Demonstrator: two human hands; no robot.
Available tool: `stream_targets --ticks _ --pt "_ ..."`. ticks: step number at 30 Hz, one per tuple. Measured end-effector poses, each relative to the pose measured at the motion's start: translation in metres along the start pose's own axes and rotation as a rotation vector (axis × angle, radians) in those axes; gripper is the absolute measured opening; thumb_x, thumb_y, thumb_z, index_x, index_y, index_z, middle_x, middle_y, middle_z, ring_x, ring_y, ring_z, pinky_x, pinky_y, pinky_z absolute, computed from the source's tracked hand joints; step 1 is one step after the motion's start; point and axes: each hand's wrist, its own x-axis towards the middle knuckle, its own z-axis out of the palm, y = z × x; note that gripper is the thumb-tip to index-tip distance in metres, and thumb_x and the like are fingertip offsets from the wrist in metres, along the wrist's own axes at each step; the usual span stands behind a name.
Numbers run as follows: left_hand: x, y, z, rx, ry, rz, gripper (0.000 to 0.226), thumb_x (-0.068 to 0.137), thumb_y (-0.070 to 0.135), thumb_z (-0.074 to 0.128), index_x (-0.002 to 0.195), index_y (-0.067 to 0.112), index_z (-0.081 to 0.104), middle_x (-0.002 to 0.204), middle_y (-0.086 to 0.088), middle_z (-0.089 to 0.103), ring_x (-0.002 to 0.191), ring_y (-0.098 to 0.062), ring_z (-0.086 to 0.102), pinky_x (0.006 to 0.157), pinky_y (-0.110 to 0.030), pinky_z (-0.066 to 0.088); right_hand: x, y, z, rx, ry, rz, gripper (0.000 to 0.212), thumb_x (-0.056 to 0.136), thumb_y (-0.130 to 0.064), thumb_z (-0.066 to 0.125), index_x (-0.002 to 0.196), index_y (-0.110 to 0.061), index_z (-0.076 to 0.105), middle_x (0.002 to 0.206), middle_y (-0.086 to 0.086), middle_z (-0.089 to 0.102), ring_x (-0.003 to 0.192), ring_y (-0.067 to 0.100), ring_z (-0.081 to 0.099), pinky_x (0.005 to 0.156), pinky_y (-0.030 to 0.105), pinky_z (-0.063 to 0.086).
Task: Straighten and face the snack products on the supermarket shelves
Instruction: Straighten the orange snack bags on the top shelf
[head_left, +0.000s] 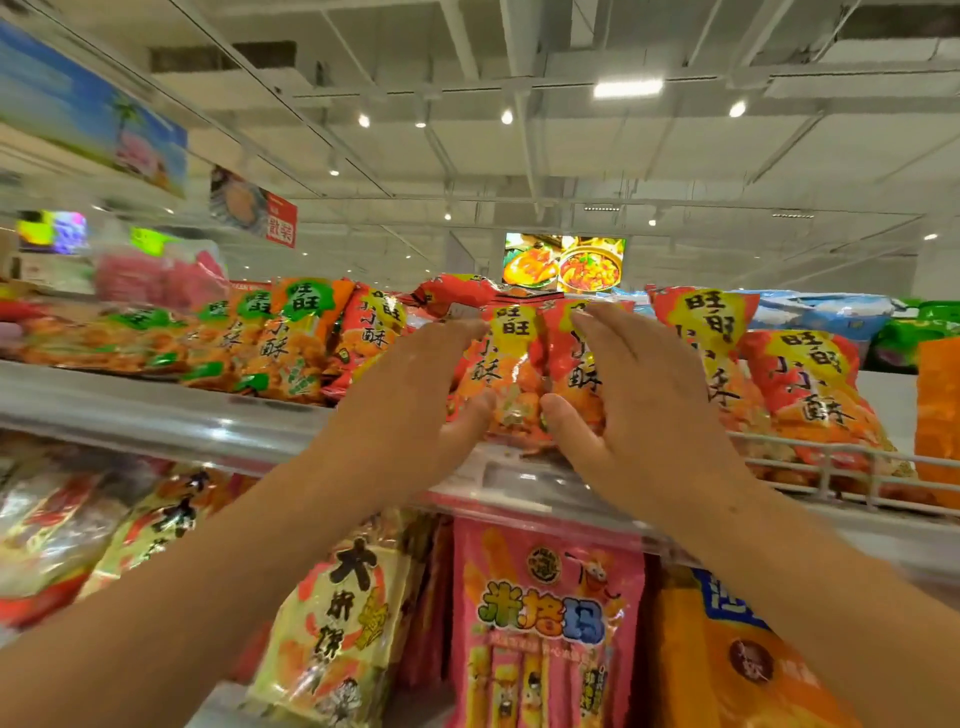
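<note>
Along the top shelf (156, 415) runs a long row of snack bags, and its state suggests the facing is partway: the orange bags (280, 343) on the left lean back and overlap like shingles, the red bags (800, 379) on the right slump at a tilt, and one loose red bag (457, 293) lies flat behind the middle, so most of the row looks still to be squared. Below, the pink bag (545, 613) and yellow bag (343, 613) hang face-out and fairly straight, though the yellow one tilts a little. At the middle of the top shelf two red bags (519, 364) stand side by side and upright, pressed between both hands. The left hand (410, 395) lies flat on the left bag's flank, fingers together and reaching to its top, thumb against the lower front; the right hand (639, 384) mirrors it on the right bag. Neither pinches; they squeeze the pair inward. Room is tight: neighbours touch on both sides, a clear lip (291, 441) guards the shelf front, and a low wire rail (831, 462) starts just right of the right hand, so bags can mainly shift forward to the lip or lift upward, where the space is free.
</note>
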Motion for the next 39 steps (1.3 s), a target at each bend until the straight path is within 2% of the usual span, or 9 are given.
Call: stream_targets --ticks 4,7,10,18,22,28,34,36,39 --pt "-0.053 -0.069 -0.054 0.136 -0.062 -0.174 0.059 0.091 0.037 0.059 0.144 0.024 0.036 0.144 0.004 0.042 0.132 -0.013 0.038 0.100 -0.021 0.027 0.026 -0.083 0.039 0.236 -0.123 -0.152 0.062 0.087 -0.044 0.049 0.141 -0.015 0.043 0.146 0.001 0.042 0.135 0.022 0.037 0.112 0.037 0.027" --pt "-0.090 -0.120 -0.099 0.210 -0.065 -0.293 0.059 0.090 0.037 0.060 0.142 0.020 0.037 0.142 0.002 0.044 0.129 -0.016 0.043 0.101 -0.024 0.034 0.048 -0.147 0.074 0.316 -0.183 -0.249 0.062 0.086 -0.044 0.048 0.141 -0.016 0.042 0.142 0.003 0.043 0.131 0.025 0.039 0.109 0.041 0.034" --pt "-0.123 -0.166 -0.142 0.260 -0.059 -0.390 0.063 0.090 0.040 0.058 0.146 0.027 0.032 0.145 0.007 0.041 0.122 -0.007 0.045 0.094 -0.023 0.036 0.072 -0.211 0.114 0.349 -0.268 -0.291 0.060 0.090 -0.045 0.047 0.142 -0.018 0.036 0.143 0.000 0.040 0.132 0.022 0.035 0.110 0.036 0.029" --pt "-0.184 -0.297 -0.246 0.376 -0.108 -0.414 0.066 0.090 0.041 0.056 0.148 0.029 0.027 0.150 0.009 0.035 0.133 -0.012 0.039 0.102 -0.030 0.038 0.111 -0.336 0.200 0.062 -0.474 -0.207 0.077 0.092 -0.058 0.034 0.153 -0.018 0.010 0.161 0.001 0.013 0.145 0.021 0.014 0.115 0.047 0.015" --pt "-0.188 -0.366 -0.270 0.384 -0.166 -0.393 0.066 0.089 0.039 0.053 0.148 0.026 0.027 0.153 0.005 0.032 0.140 -0.014 0.030 0.109 -0.029 0.030 0.102 -0.352 0.216 -0.160 -0.428 -0.131 0.072 0.090 -0.061 0.030 0.150 -0.023 0.019 0.159 0.003 0.014 0.143 0.026 0.015 0.112 0.051 0.012" --pt "-0.163 -0.465 -0.262 0.422 -0.295 -0.368 0.076 0.087 0.033 0.053 0.153 0.031 0.014 0.162 0.002 0.004 0.148 -0.025 0.011 0.117 -0.042 0.022 0.136 -0.404 0.237 -0.023 -0.373 -0.150 0.069 0.091 -0.054 0.038 0.149 -0.026 0.016 0.161 0.005 0.005 0.146 0.024 0.000 0.116 0.045 -0.003" --pt "-0.160 -0.533 -0.233 0.490 -0.347 -0.338 0.108 0.079 0.022 0.053 0.133 0.055 -0.035 0.156 0.016 -0.028 0.147 -0.017 -0.018 0.121 -0.047 0.004 0.199 -0.471 0.283 0.119 -0.275 -0.245 0.067 0.089 -0.050 0.046 0.148 -0.024 0.024 0.155 0.003 0.022 0.143 0.024 0.014 0.115 0.040 0.012" --pt "-0.168 -0.547 -0.231 0.526 -0.330 -0.263 0.110 0.079 0.020 0.052 0.131 0.056 -0.038 0.156 0.017 -0.028 0.148 -0.016 -0.017 0.120 -0.048 0.005 0.218 -0.491 0.302 0.158 -0.250 -0.250 0.061 0.089 -0.048 0.047 0.142 -0.024 0.033 0.152 0.003 0.029 0.140 0.024 0.022 0.113 0.040 0.019" --pt "-0.172 -0.559 -0.242 0.552 -0.320 -0.114 0.101 0.076 0.020 0.048 0.144 0.050 -0.021 0.160 0.013 -0.020 0.149 -0.019 -0.004 0.118 -0.047 0.014 0.249 -0.517 0.327 0.214 -0.208 -0.216 0.045 0.090 -0.046 0.047 0.128 -0.022 0.047 0.135 0.001 0.047 0.127 0.023 0.040 0.104 0.040 0.034"
